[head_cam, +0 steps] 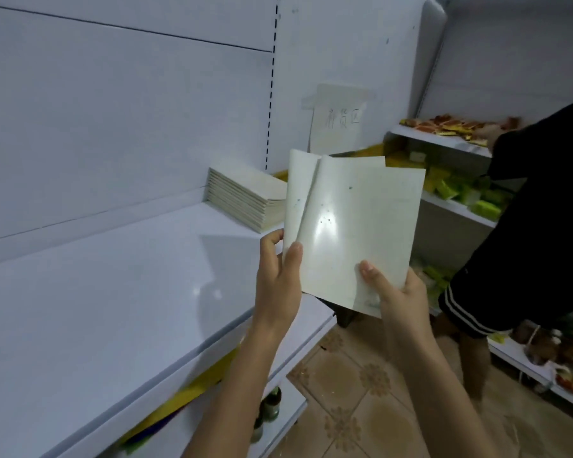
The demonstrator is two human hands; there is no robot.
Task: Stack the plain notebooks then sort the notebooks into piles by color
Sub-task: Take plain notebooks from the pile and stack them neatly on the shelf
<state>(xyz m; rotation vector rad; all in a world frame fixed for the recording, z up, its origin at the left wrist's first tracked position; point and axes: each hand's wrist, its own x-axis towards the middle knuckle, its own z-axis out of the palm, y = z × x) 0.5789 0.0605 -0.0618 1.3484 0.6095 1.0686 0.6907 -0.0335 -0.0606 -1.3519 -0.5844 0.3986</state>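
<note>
I hold a few plain pale notebooks (354, 223) fanned out in the air over the shelf's right end. My left hand (278, 276) grips their lower left edge, thumb on the front cover. My right hand (394, 295) pinches the lower right corner, thumb on top. The front cover is glossy with small dark specks. Behind them, a neat stack of plain cream notebooks (245, 196) lies on the white shelf (96, 292), against the back wall.
A person in dark clothes (523, 226) stands at the right, reaching to shelves of snack packets (457, 127). A handwritten paper sign (338, 123) hangs on the wall. Bottles (272, 404) and yellow items sit on the lower shelf. Tiled floor lies below.
</note>
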